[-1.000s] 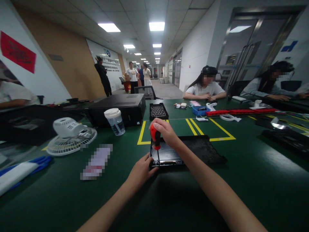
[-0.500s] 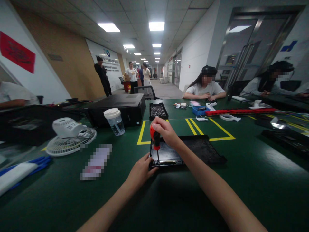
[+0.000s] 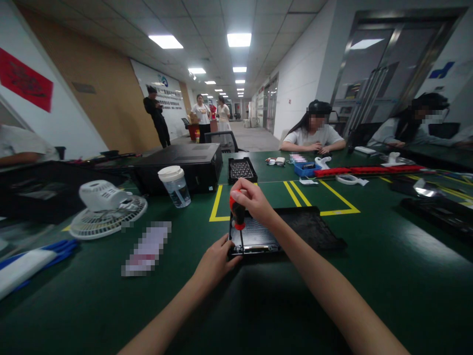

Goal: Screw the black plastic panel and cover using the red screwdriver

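Step in hand: as I read it, a screw is being worked at the near-left corner of the flat metal unit (image 3: 258,237) with the screwdriver (image 3: 237,211).
Right grip: the right hand (image 3: 255,201) is closed over the top of the red-and-black handle. The shaft stands close to upright, tip down at the unit's left edge.
Left grip: the left hand (image 3: 216,260) is set against the unit's near-left corner, thumb toward the shaft. Whether it clasps the edge or only presses on it cannot be told.
Doing it well: hold the shaft in line with the screw, with no lean. Put weight straight down through the palm while the wrist turns, so the tip does not ride out of the head. The left hand should pin the unit so it cannot twist, with its fingertips out of the tip's path in case of a slip.
Caution: tip and screw head are too small to make out, so seating would have to go by feel.
Unit, place: lies flat on the left part of the black tray (image 3: 318,231), its near edge along the tray's near rim.
Unit, look: thin and rectangular, with a grey sheet-metal face bearing fine lines, a dark frame and a bright glint along the near edge.
Tray: sits on the green tabletop (image 3: 369,291).
Beyond the tray: yellow tape lines (image 3: 216,204) just past its far rim, and further on a small black parts tray (image 3: 242,170).
Left of the tray: a lidded clear cup (image 3: 175,186) beyond and to the left, and a white desk fan (image 3: 107,209) well apart.
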Available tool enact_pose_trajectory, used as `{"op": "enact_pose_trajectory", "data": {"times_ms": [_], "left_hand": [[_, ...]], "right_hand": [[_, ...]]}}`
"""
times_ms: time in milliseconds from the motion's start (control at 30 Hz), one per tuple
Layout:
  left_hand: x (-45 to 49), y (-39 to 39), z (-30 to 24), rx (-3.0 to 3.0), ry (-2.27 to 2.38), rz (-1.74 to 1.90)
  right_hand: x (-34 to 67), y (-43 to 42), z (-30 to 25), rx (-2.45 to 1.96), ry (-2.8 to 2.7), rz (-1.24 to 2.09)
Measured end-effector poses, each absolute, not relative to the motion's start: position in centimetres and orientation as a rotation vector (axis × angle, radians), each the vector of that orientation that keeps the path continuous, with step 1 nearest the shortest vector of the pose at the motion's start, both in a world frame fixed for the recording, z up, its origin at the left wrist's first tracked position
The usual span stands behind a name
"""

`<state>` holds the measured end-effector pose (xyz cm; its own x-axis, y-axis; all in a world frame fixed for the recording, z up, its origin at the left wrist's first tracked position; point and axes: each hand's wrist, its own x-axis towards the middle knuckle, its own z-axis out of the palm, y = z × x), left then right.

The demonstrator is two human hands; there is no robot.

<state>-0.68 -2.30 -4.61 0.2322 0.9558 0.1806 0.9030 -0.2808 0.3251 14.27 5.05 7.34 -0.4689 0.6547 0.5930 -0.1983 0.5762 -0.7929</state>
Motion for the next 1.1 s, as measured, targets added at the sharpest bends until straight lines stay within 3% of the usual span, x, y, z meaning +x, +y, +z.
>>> {"op": "enact_pose_trajectory", "data": {"times_ms": [600, 1100], "left_hand": [[-0.4, -2.31, -4.2, 2.261, 1.79, 0.567], [-0.61, -2.2, -4.56, 2.343, 1.787, 0.533]], "right_hand": [[14.47, 4.76, 7.58, -0.481, -1.807, 0.919], [14.75, 4.35, 7.95, -0.579, -1.854, 0.611]]}}
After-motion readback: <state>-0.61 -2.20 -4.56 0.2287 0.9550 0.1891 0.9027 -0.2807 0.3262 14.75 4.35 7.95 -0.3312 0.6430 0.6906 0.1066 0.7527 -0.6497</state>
